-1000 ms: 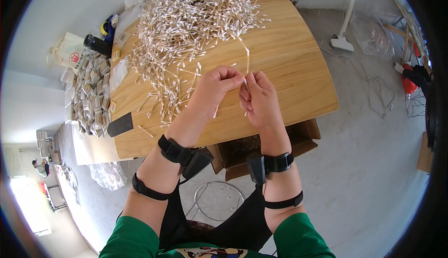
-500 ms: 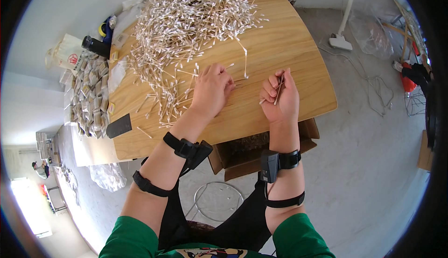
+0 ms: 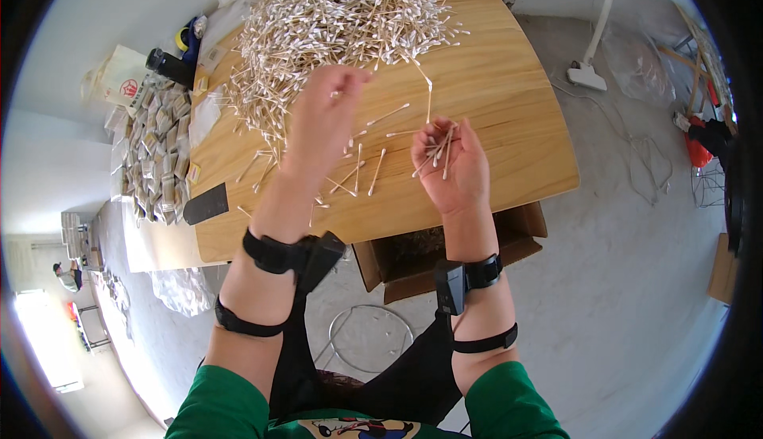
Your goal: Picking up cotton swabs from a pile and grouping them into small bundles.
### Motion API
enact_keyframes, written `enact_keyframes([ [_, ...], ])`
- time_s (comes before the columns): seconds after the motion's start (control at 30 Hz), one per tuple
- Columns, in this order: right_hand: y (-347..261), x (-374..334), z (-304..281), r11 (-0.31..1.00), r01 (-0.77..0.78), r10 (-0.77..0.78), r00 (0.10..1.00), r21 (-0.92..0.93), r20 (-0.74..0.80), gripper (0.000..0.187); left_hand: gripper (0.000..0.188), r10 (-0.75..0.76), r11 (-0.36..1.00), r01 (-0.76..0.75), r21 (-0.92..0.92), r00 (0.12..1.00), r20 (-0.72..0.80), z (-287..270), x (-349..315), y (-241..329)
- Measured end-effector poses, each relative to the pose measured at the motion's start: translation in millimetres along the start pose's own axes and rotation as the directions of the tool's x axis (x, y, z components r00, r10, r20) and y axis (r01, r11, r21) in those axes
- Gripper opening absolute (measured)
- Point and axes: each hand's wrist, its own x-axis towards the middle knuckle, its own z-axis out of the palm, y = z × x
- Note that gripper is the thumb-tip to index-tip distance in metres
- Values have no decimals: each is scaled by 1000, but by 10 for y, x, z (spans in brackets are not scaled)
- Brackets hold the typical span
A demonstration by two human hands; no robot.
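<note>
cotton swabs white-tipped; thin, tan-stemmed; loosely heaped

A head-worn fisheye looks steeply down, fairly near, at a light-brown, round-cornered wooden table; toward the view's bent rim, depth seems uncertain.

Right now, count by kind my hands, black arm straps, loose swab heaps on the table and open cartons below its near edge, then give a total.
Hands: 2 (left hand, right hand)
Straps: 4, two per arm
Swab heap: 1, individual swabs too many to count
Open carton: 1
Total: 8
</note>
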Motion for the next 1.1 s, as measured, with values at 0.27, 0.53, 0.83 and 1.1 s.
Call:
enact_keyframes([
  [0.27, -330, 33, -157, 999, -11, 4, 991, 48, 135, 35, 11, -140, 885, 177, 430, 983, -118, -1262, -659, -779],
  [0.53, -293, 56, -160, 1000, -8, 13, 983, -30, 186, 37, 22, -292, 774, 201, 601, 955, 56, -1706, -1427, -787],
  [0.83, -243, 50, -61, 996, 51, -42, 992, -76, 123, 39, 14, -79, 733, 38, 679, 996, 30, -1622, -1333, -1157],
  [1.1, -215, 66, -69, 988, 63, -46, 992, -143, 119, 38, 14, 4, 847, -4, 532, 1000, 0, -1014, -1228, -756],
])
